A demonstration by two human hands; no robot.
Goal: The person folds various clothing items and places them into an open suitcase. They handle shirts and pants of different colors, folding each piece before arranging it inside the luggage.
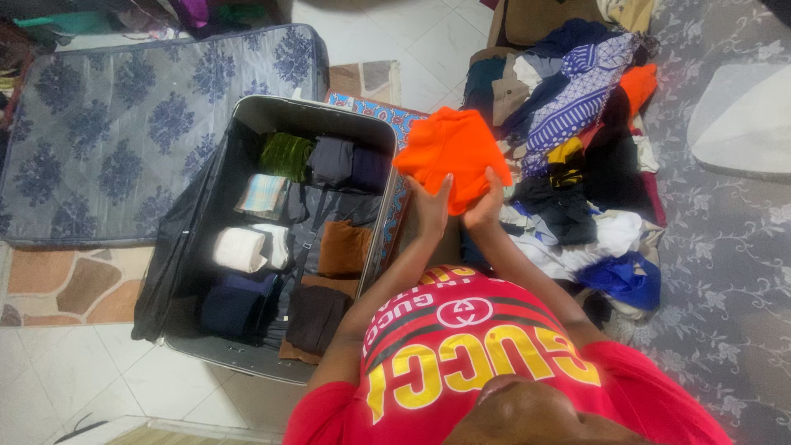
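Together, the 2 hands hold up a bright orange folded cloth garment (451, 156) above the gap between the suitcase and the clothes pile. The left hand (430, 208) has its fingers closed on the garment's lower edge, and the right hand (486, 204) is closed on that edge just beside it. Left of the hands, an open grey hard-shell suitcase (329, 111) lies on the floor with rolled and folded clothes inside: a dark green velvet roll (286, 154), a cream roll (239, 249) and a brown folded piece (342, 247). To the right, a loose heap of mixed clothes (577, 165) rests on a grey floral bedspread (725, 247).
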